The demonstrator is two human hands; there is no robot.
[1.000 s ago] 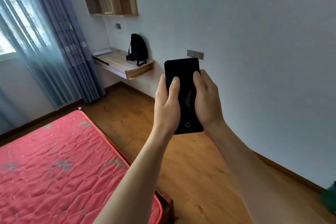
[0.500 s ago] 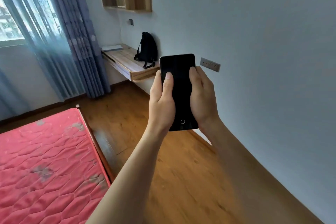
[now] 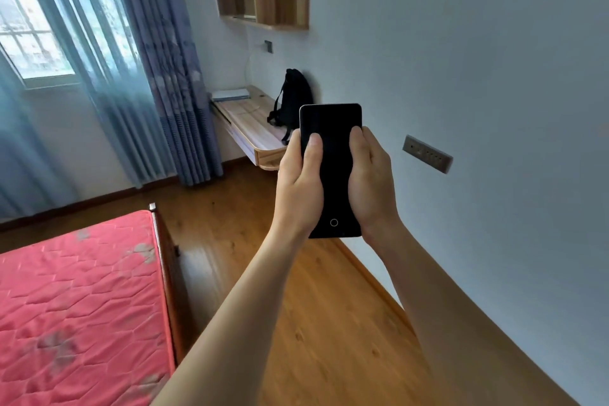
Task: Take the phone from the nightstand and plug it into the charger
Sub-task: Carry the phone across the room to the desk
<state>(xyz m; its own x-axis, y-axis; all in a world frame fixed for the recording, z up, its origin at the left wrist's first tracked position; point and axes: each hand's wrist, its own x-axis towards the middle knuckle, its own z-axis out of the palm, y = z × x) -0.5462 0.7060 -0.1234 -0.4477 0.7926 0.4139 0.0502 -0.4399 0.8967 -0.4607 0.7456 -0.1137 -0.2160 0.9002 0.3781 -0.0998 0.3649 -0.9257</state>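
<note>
Black glass sits clamped between my fingers (image 3: 313,155): left hand (image 3: 300,188) and right hand (image 3: 370,184) grip the phone (image 3: 331,171) by its edges, held up in mid-air over the wooden floor (image 3: 313,323). I see no charger cable; a loose grip risks a drop, and the wall socket (image 3: 427,153) stays out of reach

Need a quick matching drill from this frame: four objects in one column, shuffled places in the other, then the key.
Things:
1. phone
2. black backpack
3. wall socket
4. book

Places:
A. flat at the window end of the wall-mounted desk
B. on the bare wall, right of the hands
C. held between the left hand and the right hand
D. upright on the desk, against the wall

Pairs: 1-C, 2-D, 3-B, 4-A
</note>
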